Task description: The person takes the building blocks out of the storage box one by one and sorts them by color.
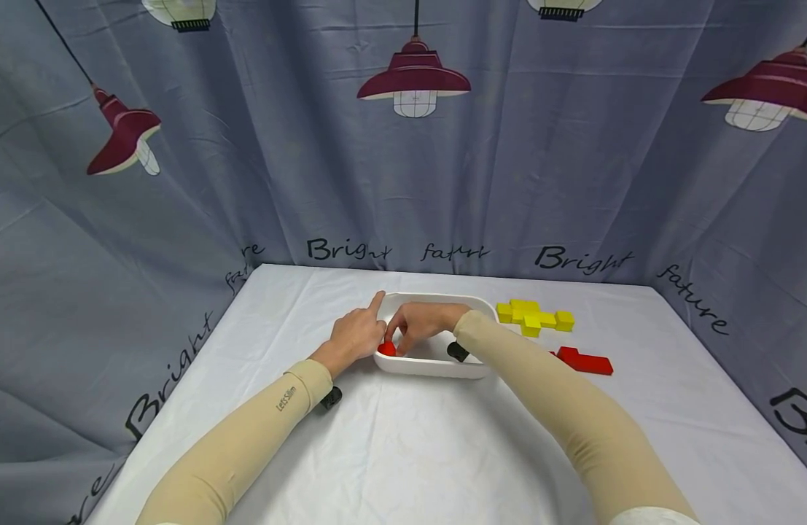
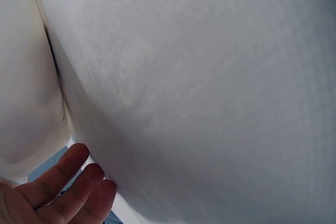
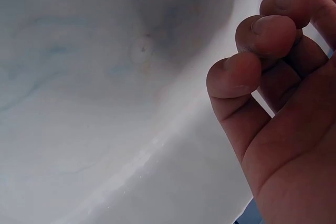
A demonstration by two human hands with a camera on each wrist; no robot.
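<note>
A white tray [image 1: 436, 370] with raised walls stands on the table. My left hand [image 1: 353, 334] holds its left end, index finger stretched along the rim and thumb at the edge. In the left wrist view, three fingers [image 2: 86, 182] of that hand lie low against the tray's outer side. My right hand [image 1: 416, 324] reaches down inside the tray, its fingertips pinching a small red block [image 1: 387, 349] in the near left corner. The right wrist view shows curled fingers [image 3: 233, 77] above the tray's inner surface [image 3: 105, 119]; the red block is out of sight there.
Several yellow blocks [image 1: 526, 316] lie to the right of the tray. Nearer, red blocks [image 1: 585, 361] lie partly behind the right sleeve. A white cloth [image 1: 403, 452] covers the table, and a grey curtain [image 1: 377, 168] hangs behind it.
</note>
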